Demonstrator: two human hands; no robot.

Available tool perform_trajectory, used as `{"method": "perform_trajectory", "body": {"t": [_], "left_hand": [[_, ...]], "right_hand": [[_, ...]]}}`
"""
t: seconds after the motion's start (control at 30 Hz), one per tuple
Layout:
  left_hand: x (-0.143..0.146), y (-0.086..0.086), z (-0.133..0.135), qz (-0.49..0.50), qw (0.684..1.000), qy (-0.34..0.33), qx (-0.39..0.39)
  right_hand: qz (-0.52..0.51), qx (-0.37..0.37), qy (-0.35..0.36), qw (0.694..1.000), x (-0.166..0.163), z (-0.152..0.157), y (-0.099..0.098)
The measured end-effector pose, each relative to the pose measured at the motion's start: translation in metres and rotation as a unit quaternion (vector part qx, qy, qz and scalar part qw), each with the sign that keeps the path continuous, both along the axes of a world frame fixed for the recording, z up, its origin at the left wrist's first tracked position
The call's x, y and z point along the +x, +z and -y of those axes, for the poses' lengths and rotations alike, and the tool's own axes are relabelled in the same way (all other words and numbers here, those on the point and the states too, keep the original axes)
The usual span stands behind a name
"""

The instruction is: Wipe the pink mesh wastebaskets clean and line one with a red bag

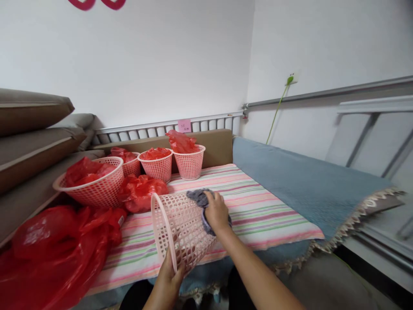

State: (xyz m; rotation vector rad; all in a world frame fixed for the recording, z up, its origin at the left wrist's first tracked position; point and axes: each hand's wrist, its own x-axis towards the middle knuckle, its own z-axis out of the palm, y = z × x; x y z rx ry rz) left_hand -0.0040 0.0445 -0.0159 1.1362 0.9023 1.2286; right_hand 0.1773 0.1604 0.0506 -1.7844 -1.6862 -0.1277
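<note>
Starting at the far left, a heap of red plastic bags [48,254] lies slumped over the edge of the bed. Behind it a wide pink basket [93,189] leans on the cushions and holds more red bags. A crumpled red bag [142,193] lies loose just beside it. Three small pink baskets [158,167] stand upright in a row at the back, each lined or stuffed with red plastic.

Nearer the camera, low in the middle of the view, is the pink mesh basket [183,228]. It is empty and tipped on its side above the front edge of the striped cloth [264,206], with its open mouth turned left and its narrow base turned right. Its walls are an open lattice of square holes below a plain rim. The left hand [167,280] grips the lowest part of that rim from underneath, with the fingers closed around it; the grip appears to hold the basket tilted so that the base is within reach of the other hand.

A grey cloth [198,198] is bunched against the base. The right hand [217,213] covers the cloth with curled fingers and presses it onto the plastic.

Further right, the striped cloth lies flat on a blue blanket [297,176] with a fringed border. A green cable [277,107] runs up the wall to a socket.
</note>
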Motion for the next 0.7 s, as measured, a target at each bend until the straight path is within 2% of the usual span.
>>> {"method": "perform_trajectory", "body": {"t": [0.1,0.2,0.27,0.33,0.43,0.5,0.57,0.7], "left_hand": [[-0.003,-0.005,0.002,0.000,1.000,-0.003,0.003],[-0.005,0.005,0.002,0.006,1.000,-0.009,-0.011],[-0.005,0.025,-0.001,0.018,0.999,0.003,-0.033],[-0.005,0.051,-0.007,0.039,0.997,0.053,-0.050],[-0.005,0.080,-0.015,0.064,0.994,0.076,-0.043],[-0.005,0.085,-0.017,0.073,0.993,0.075,-0.055],[-0.004,0.081,-0.016,0.078,0.992,0.078,-0.065],[-0.001,0.070,-0.009,0.044,0.994,0.090,-0.044]], "right_hand": [[-0.018,-0.032,-0.088,0.995,0.030,-0.010,-0.002],[-0.034,-0.042,-0.113,0.992,0.040,-0.009,-0.004],[-0.029,-0.030,-0.102,0.994,0.038,-0.006,-0.008],[-0.025,-0.016,-0.087,0.996,0.035,-0.002,-0.012],[-0.042,-0.009,-0.070,0.997,0.031,0.000,-0.015],[-0.065,-0.001,-0.049,0.997,0.026,0.001,-0.012],[-0.097,0.020,-0.001,0.995,0.011,0.007,-0.004],[-0.189,0.073,0.163,0.966,-0.049,0.033,0.022]]}}
